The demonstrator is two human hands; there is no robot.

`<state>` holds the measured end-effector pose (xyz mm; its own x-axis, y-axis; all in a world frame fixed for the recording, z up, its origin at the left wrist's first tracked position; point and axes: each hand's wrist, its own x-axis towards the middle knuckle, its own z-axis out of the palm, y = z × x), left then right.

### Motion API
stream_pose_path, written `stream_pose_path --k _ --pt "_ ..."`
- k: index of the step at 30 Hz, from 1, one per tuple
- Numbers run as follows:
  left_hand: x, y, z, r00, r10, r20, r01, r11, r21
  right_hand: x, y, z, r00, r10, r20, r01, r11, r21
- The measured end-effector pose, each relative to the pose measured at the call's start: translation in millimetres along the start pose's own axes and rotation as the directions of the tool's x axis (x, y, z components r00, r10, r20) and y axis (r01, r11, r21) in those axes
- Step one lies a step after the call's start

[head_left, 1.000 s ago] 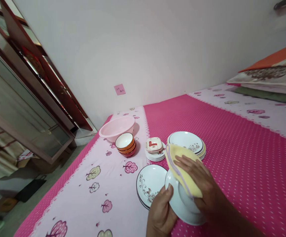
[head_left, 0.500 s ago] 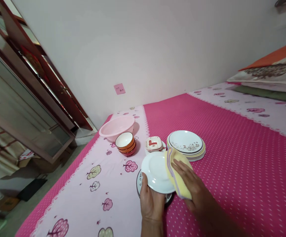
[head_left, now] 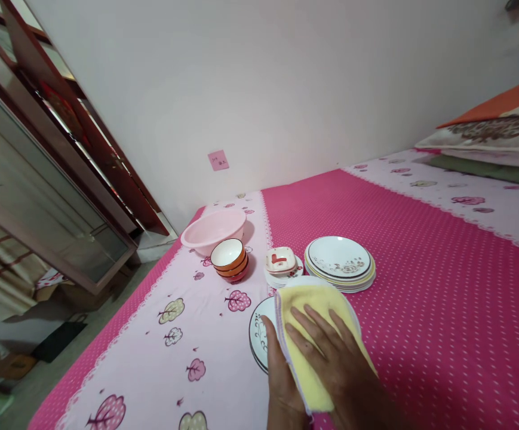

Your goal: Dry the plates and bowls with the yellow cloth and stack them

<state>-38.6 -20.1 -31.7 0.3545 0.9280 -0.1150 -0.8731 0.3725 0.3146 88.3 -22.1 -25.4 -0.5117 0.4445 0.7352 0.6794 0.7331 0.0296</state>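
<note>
My right hand [head_left: 335, 364] lies flat with fingers spread on a yellow cloth [head_left: 317, 310], pressing it onto a white plate that the cloth almost wholly hides. My left hand [head_left: 279, 373] grips that plate at its near left edge, thumb on top. Under them lies a white plate with a dark floral rim [head_left: 259, 334] on the pink bedspread [head_left: 420, 310].
Behind stand a stack of floral plates [head_left: 340, 263], a small square dish on saucers [head_left: 281, 263], stacked orange bowls [head_left: 227, 260] and a pink basin [head_left: 213, 230]. Pillows [head_left: 487, 143] lie at the far right. The bed's edge drops to the floor at left.
The white plate was tilted up and turned in my left hand; now it faces up and my right hand has spread the yellow cloth flat over it.
</note>
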Motion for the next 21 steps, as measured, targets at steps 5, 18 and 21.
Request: stream_pose_path --k 5,18,21 --pt "4 -15 -4 0.994 0.073 0.082 -0.070 0.997 -0.036 7 10 -7 0.996 0.083 0.042 -0.086 0.992 0.095" --pt "-1 28 -7 0.995 0.097 0.034 -0.099 0.992 0.076 -30 24 -2 0.956 -0.219 0.196 0.154 0.941 0.303" --pt "4 32 -12 0.965 0.261 0.024 -0.262 0.963 0.064 -35 43 -19 0.989 -0.127 0.074 0.080 0.888 0.453"
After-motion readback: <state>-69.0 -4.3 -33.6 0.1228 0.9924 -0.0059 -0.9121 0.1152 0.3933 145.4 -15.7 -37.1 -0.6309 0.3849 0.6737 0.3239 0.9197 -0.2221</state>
